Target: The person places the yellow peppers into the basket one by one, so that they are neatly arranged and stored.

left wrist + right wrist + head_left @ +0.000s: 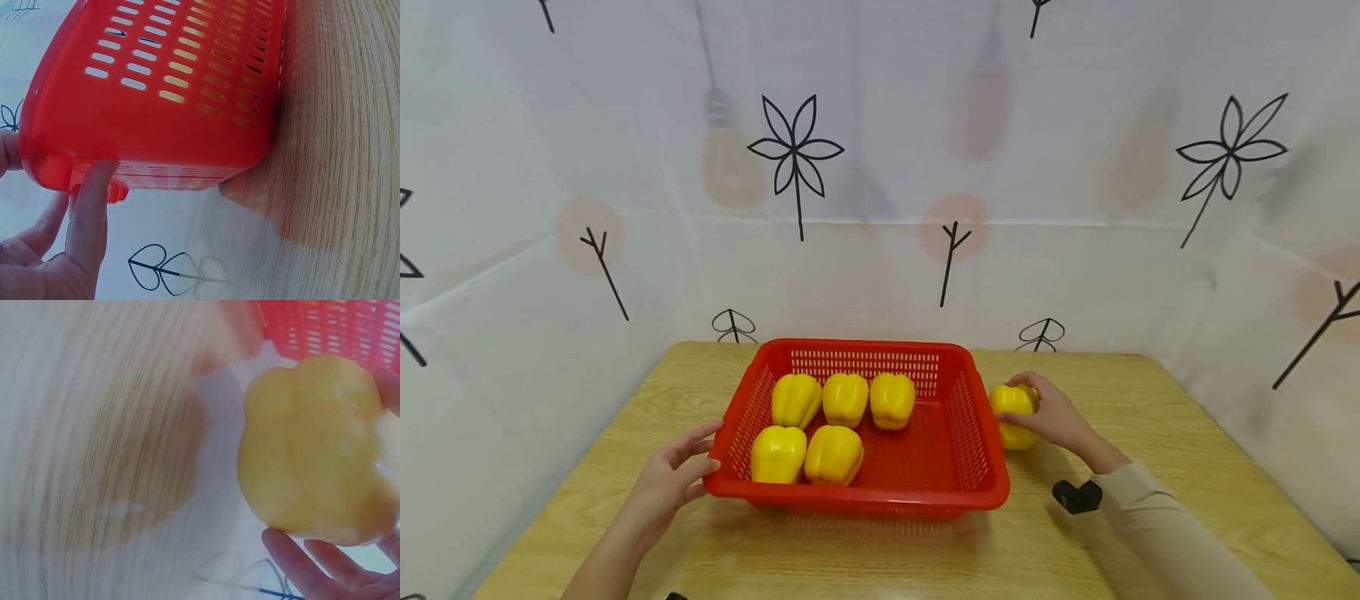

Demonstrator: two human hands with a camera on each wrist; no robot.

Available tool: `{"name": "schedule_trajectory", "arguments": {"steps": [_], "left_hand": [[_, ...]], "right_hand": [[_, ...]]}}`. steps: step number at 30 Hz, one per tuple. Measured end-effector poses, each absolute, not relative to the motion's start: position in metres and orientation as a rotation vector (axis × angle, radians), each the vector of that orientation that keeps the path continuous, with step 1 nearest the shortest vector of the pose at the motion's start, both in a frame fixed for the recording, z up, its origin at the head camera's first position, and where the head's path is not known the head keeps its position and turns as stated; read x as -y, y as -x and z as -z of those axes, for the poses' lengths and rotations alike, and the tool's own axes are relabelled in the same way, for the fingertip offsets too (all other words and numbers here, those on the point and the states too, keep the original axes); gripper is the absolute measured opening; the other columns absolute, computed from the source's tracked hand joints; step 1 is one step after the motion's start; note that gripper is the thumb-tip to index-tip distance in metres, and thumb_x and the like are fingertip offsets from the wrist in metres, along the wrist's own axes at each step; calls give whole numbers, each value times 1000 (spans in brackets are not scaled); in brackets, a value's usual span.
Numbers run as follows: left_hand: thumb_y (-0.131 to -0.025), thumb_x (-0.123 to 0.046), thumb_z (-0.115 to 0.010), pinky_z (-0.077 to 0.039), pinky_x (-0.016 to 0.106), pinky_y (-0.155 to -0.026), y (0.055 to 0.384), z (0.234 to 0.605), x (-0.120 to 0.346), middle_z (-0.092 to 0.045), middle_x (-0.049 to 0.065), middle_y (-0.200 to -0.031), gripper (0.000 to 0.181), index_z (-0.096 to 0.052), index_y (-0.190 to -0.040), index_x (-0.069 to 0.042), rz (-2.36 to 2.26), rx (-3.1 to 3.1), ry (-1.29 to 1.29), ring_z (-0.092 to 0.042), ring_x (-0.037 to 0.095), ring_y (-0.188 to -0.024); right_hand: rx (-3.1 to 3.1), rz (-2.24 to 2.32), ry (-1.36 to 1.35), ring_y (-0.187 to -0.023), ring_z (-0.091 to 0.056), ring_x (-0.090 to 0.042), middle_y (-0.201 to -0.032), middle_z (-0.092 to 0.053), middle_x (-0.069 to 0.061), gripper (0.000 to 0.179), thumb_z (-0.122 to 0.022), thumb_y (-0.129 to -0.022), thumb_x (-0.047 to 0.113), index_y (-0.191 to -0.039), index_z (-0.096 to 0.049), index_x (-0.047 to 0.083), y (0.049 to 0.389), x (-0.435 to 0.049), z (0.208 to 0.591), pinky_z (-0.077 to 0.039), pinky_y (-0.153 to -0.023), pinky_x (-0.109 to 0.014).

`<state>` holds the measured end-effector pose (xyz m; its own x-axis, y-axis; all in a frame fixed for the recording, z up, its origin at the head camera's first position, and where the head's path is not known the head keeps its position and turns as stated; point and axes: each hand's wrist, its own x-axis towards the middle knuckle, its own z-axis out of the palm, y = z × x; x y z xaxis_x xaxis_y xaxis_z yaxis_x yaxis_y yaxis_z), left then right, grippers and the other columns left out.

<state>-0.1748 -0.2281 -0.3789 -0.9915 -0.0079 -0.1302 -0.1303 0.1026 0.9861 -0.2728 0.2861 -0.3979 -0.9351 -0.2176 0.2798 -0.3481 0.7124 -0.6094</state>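
Observation:
A red plastic basket (865, 497) with slotted walls stands on the wooden table. Several yellow bell peppers (845, 400) sit inside it, three along the back and two at the front left. My left hand (666, 479) grips the basket's left rim; in the left wrist view its fingers (90, 212) lie against the outer wall. Just outside the basket's right wall, my right hand (1056, 417) holds another yellow bell pepper (306, 450), thumb and fingers on opposite sides. The right wrist view shows this pepper's lobed end, with a shadow on the tabletop beside it.
Pale fabric walls (880, 275) with printed flowers and twigs enclose the table (820, 567) at the back and sides. A black heart-shaped piece (1077, 497) shows by the right sleeve (1157, 517).

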Motion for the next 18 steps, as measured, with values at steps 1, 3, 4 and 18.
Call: {"name": "schedule_trajectory", "arguments": {"steps": [1,3,4,18], "left_hand": [[-90,-11,-57,-52,31,-81,175,379,228,-35,17,-132,58,-35,-144,-8,-2040,-2264,144,-54,19,-99],[-90,-11,-57,-52,31,-81,175,379,228,-35,17,-132,58,-35,-144,-8,-2038,-2266,145,-54,19,-98],[-90,-11,-57,-52,31,-81,176,379,228,-35,16,-132,58,-35,-144,-8,-2038,-2265,144,-54,19,-98],[-89,-9,-58,-53,33,-80,175,378,228,-37,18,-130,58,-36,-143,-7,-2056,-2251,154,-54,21,-97]], "right_hand": [[2722,-1032,-450,-89,-53,-30,-114,-52,-21,54,-76,-77,31,-116,-50,3,271,-285,395,-50,-67,-37],[2700,-1034,-450,-87,-52,-30,-113,-52,-21,55,-76,-77,31,-116,-50,2,267,-284,390,-49,-65,-35],[2692,-1035,-444,-87,-52,-30,-113,-52,-21,55,-76,-77,31,-116,-50,2,265,-283,386,-49,-64,-35],[2631,-1057,-397,-99,-47,-44,-123,-48,-21,53,-73,-80,30,-120,-48,5,245,-279,342,-51,-62,-37]]}}
